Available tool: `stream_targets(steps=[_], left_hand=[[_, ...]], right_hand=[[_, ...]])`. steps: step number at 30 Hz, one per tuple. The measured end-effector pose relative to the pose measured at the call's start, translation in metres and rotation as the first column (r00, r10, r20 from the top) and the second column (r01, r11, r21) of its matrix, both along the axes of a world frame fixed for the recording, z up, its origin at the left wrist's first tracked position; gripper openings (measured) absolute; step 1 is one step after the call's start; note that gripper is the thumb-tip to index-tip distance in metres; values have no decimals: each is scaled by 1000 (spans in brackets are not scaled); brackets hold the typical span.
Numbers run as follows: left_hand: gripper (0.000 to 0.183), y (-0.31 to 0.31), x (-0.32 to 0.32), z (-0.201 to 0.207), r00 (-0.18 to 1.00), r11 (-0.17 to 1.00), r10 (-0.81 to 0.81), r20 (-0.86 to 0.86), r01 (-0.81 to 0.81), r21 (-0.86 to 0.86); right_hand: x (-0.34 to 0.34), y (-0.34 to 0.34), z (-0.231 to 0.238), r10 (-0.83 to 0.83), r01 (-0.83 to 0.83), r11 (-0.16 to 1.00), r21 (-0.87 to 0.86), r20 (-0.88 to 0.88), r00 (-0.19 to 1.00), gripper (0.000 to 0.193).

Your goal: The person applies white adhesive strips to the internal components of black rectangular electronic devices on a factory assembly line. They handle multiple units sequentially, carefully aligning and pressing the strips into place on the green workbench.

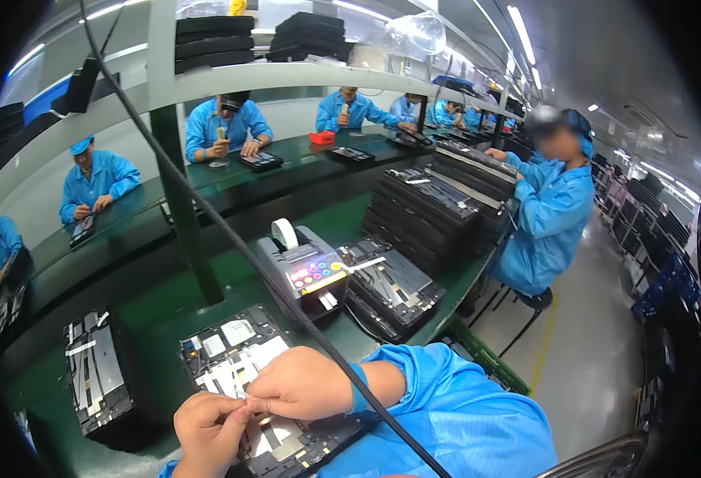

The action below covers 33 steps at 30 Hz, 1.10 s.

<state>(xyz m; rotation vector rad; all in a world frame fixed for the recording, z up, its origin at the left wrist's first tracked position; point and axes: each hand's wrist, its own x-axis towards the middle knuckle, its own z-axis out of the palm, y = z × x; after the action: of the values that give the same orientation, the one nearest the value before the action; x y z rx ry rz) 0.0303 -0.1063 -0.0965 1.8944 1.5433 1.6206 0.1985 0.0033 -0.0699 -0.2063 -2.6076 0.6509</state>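
My left hand (209,434) and my right hand (306,384) meet fingertip to fingertip over an opened flat electronic device (235,331). Thumbs and fingers of both are pinched together at a small whitish strip (239,393), mostly hidden by the fingertips. The device lies on the green bench, its black frame, silver plates and small boards showing. My right hand and forearm cover part of it. A blue band circles my right wrist. Just beyond stands a tape dispenser (310,275) with a white roll on top and lit coloured buttons.
Stacks of similar devices stand at left (99,374), right of the dispenser (390,283) and at back right (426,207). A black cable (231,235) crosses the view diagonally. A co-worker in blue (545,215) handles trays at right; others sit along the far bench (286,179).
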Motion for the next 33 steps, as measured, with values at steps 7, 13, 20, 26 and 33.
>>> stream_targets(steps=[7, 13, 20, 26, 33], left_hand=[[14, 0, -15, -6, 997, 990, -50, 63, 41, 134], [14, 6, -30, -17, 998, 981, 7, -70, 7, 196], [28, 24, -55, -37, 918, 913, 348, -192, -286, 290], [34, 21, -57, -41, 915, 908, 385, -119, -352, 228], [35, 23, -64, -44, 935, 934, 333, -118, -310, 180]], right_hand=[[-6, -4, 6, -119, 108, 993, -51, -324, 939, 25], [-15, 7, 5, -91, 110, 992, 61, -258, 962, 12], [-20, 51, -10, -172, 117, 790, -602, -35, 984, 14], [-67, 48, 0, -67, 104, 927, -361, 115, 991, 43], [-109, 60, 6, 56, -60, 997, 39, 95, 994, 43]])
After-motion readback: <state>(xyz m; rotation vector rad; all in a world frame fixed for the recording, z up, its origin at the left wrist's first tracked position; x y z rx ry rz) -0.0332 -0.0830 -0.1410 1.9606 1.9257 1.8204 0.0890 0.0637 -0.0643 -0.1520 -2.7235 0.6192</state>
